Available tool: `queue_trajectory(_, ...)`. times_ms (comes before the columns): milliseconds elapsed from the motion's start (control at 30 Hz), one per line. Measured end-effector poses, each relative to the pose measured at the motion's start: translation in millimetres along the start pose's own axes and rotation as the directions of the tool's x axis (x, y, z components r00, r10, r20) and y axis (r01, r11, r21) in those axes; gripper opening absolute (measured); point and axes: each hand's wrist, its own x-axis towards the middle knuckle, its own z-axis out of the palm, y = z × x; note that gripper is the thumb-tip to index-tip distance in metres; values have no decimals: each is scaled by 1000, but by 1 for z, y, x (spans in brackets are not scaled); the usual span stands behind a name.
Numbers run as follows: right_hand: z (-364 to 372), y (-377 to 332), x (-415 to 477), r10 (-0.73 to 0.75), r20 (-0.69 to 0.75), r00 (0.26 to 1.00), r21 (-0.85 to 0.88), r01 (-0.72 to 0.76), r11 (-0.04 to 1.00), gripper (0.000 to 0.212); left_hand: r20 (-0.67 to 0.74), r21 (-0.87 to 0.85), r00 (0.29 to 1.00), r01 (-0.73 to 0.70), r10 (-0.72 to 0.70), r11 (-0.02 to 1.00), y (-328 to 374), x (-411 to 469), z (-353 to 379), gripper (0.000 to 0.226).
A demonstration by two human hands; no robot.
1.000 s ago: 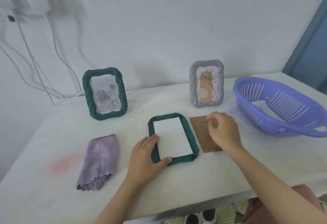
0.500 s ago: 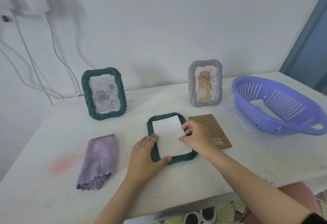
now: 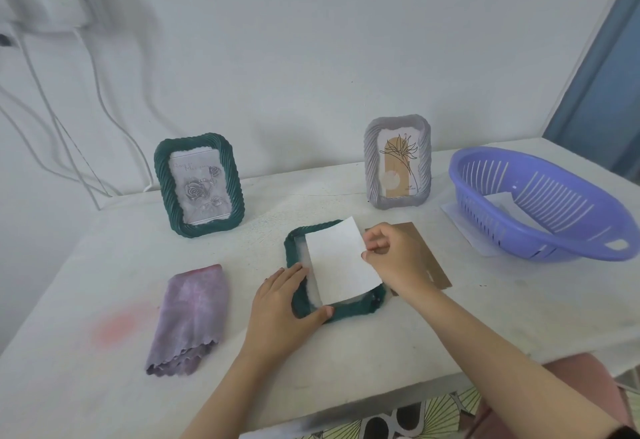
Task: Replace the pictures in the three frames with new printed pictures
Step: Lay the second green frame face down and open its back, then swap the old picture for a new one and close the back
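Picture sheet (image 3: 341, 260), mid-picture, lies tilted across the face-down green frame (image 3: 349, 312) on the worktop (image 3: 381, 345). Right hand (image 3: 394, 262) pinches its right edge; left hand (image 3: 284, 300) flat, pressing the frame's lower-left corner. Likely extraction: lift low, evenly, frame pinned, no creasing.

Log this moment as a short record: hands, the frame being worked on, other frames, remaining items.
left hand: presses flat on lying green frame
right hand: pinches white sheet by right edge, askew over that frame
backing board: on table, right of lying frame
standing frames: green rose frame, grey botanical frame
other: purple cloth, purple basket
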Motion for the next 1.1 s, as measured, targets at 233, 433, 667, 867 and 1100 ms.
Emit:
queue_trajectory(233, -25, 6, 8, 72, 83, 994, 84, -79, 993, 32, -51, 25, 996, -71, 72, 997, 13, 1, -12, 84)
queue_trajectory(433, -61, -4, 6, 40, 121, 992, 422, -88, 903, 28, 111, -698, 992, 120, -59, 706, 61, 32, -26, 26)
queue_trajectory(667, -108, 1, 12, -18, -12, 1000, 307, 21, 951, 21, 210, -816, 972, 233, -105, 528, 115, 81, -12, 25)
queue_trajectory(867, -174, 35, 21, -157, -128, 979, -566, 58, 823, 20, 209, -809, 972, 233, -107, 539, 138, 111, 18, 25)
queue_trajectory(1100, -212, 33, 30, -4, -81, 997, -397, -29, 917, 36, 269, -804, 953, 301, -138, 513, 159, 132, 60, 23)
